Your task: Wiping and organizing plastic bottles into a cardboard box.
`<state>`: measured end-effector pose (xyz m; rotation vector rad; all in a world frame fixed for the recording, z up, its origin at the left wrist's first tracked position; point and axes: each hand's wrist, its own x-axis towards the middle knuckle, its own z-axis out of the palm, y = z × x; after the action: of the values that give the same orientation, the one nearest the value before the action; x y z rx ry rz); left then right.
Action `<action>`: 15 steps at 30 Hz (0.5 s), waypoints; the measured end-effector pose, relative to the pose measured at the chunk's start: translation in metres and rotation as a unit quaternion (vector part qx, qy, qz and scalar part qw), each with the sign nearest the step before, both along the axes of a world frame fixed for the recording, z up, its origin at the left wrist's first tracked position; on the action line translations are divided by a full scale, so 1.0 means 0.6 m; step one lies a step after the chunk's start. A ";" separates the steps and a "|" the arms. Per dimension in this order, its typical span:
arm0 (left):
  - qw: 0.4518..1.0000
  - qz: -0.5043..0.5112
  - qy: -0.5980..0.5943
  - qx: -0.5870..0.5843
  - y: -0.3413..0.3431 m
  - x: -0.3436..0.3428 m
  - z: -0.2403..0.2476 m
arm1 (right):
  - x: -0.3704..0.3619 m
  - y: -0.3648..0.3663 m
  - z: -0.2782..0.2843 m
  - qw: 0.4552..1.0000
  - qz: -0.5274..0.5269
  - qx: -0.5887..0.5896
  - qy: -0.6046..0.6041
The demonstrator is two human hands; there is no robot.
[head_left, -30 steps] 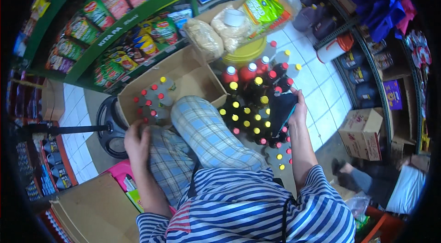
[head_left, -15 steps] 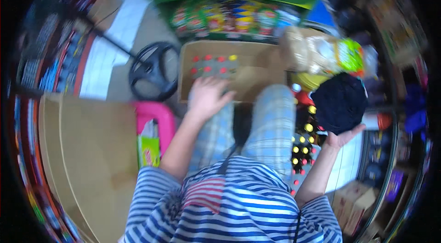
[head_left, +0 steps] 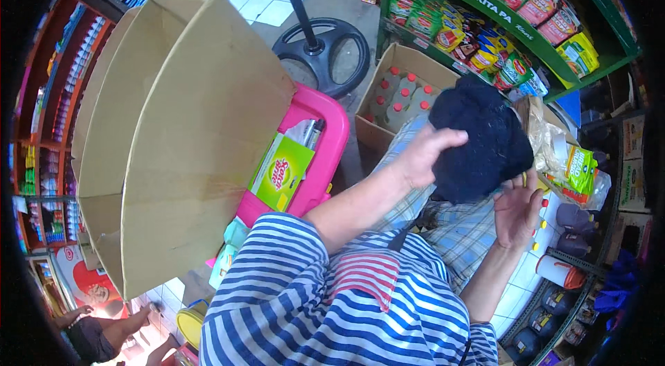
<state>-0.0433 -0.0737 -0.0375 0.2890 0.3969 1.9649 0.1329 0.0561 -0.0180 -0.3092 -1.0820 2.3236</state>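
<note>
A fuzzy black cloth bundle (head_left: 478,141), perhaps a knitted cap or a rag, is held up over my lap. My left hand (head_left: 421,158) grips its left side, thumb on the near face and the other fingers hidden by the cloth. At the bundle's lower right, my right hand (head_left: 518,212) has its palm up and its fingers apart, slightly curled; the fingertips are close to the cloth. Beyond my knees stands an open cardboard box (head_left: 372,132) with several red-capped bottles (head_left: 400,99) inside, partly hidden by my leg and the bundle.
A large open cardboard carton (head_left: 201,137) fills the left side. Beside it, a pink plastic piece (head_left: 336,120) carries a green scouring-pad pack (head_left: 280,172). A black wheel-shaped base (head_left: 325,54) and a green rack of pouches (head_left: 485,2) stand ahead. Another person's legs (head_left: 128,331) show at lower left.
The view has swung left. My left hand has left the bottle box and now grips the black bundle, which has come in over my lap. My right hand has moved inward and its fingers have loosened.
</note>
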 end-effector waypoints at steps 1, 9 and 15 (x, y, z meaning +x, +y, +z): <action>0.999 0.030 -0.036 -0.024 -0.010 -0.012 0.011 | -0.009 -0.004 0.003 0.997 0.076 0.005 0.034; 0.918 0.276 0.200 -0.203 -0.191 -0.132 0.130 | 0.091 0.047 -0.016 0.986 -0.072 0.110 -0.105; 0.907 0.313 0.198 -0.200 -0.233 -0.158 0.128 | 0.180 0.148 -0.107 0.810 -0.281 0.364 -0.364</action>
<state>-0.1380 -0.2138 0.0392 0.3198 1.2702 2.3722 0.2409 0.1447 -0.0822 -1.0834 -1.8279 1.1181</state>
